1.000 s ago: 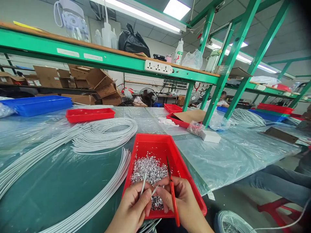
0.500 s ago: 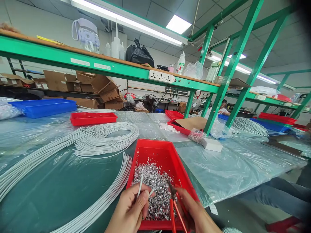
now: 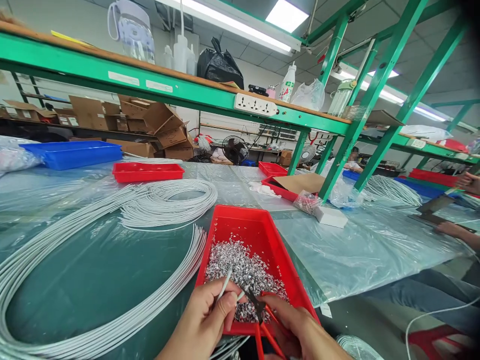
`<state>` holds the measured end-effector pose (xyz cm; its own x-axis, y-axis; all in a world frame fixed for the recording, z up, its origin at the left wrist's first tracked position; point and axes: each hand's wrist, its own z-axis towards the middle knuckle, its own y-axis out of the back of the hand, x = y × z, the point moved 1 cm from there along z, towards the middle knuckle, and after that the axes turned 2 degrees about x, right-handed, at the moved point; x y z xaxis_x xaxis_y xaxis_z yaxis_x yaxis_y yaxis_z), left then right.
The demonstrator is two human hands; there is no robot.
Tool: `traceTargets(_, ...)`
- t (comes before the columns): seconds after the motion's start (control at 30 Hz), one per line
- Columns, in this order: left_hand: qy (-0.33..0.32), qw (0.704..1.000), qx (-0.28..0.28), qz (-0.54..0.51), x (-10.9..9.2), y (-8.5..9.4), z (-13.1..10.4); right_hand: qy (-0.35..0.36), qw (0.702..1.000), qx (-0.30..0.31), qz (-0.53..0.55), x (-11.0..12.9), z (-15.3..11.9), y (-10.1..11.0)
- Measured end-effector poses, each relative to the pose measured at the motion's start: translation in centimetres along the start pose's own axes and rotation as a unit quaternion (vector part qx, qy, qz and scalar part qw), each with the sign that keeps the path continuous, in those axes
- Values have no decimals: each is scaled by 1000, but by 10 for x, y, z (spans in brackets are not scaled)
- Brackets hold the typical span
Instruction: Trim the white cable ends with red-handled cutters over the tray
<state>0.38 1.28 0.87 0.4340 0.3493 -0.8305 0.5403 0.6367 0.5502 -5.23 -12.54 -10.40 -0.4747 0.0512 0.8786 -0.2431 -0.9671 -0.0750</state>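
My left hand (image 3: pixel 215 312) pinches a thin white cable (image 3: pixel 225 284), whose ends stick out above the thumb and to its right. Wrapped around the red handles of a pair of cutting pliers (image 3: pixel 258 306) is my right hand (image 3: pixel 288 320). The dark jaws of the pliers are beside the cable end at my left fingertips; whether they touch it I cannot tell. Both hands are over the near part of a red tray (image 3: pixel 287 260), which holds a heap of small shiny metal pieces (image 3: pixel 240 262).
Bundles of white cable (image 3: pixel 168 197) curve across the table to the left. A smaller red tray (image 3: pixel 148 172) and a blue tray (image 3: pixel 75 154) stand behind them. A white box (image 3: pixel 330 217) lies to the right. At far right another person's hand (image 3: pixel 452 229) works near a dark plate.
My right hand has brought the pliers leftward, close to the cable in my left hand. The view has tilted down slightly, and another person's hands have appeared at far right.
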Motion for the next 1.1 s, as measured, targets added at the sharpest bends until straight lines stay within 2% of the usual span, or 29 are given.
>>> traceTargets(0.1,28,997,25,-71,4,2,-1,38,989,-58,132,-10,2,5)
traceTargets(0.17,38,993,26,-106,7,3,0,52,981,-41,184,-13,1,3)
traceTargets(0.27,36,992,12,-120,9,3,2,29,976,9,214,-11,-3,-9)
traceTargets(0.33,34,994,10,-106,10,2,3,38,972,5,233,-6,-2,-17)
traceTargets(0.43,32,998,18,-60,11,0,2,44,971,-27,234,5,7,-24)
traceTargets(0.53,12,1000,2,8,12,-3,-1,23,970,-19,240,13,20,-24)
traceTargets(0.63,-12,998,-9,58,11,-6,-4,56,963,-31,262,16,26,-23)
traceTargets(0.73,-15,998,-14,64,8,-8,-6,61,961,-65,261,14,27,-24)
traceTargets(0.87,-6,998,-26,63,6,-8,-7,41,963,-60,258,9,26,-27)
traceTargets(1.03,-2,997,-39,70,9,-7,-6,79,966,-162,188,10,25,-34)
traceTargets(1.1,0,996,-44,73,10,-7,-6,94,965,-182,164,14,23,-37)
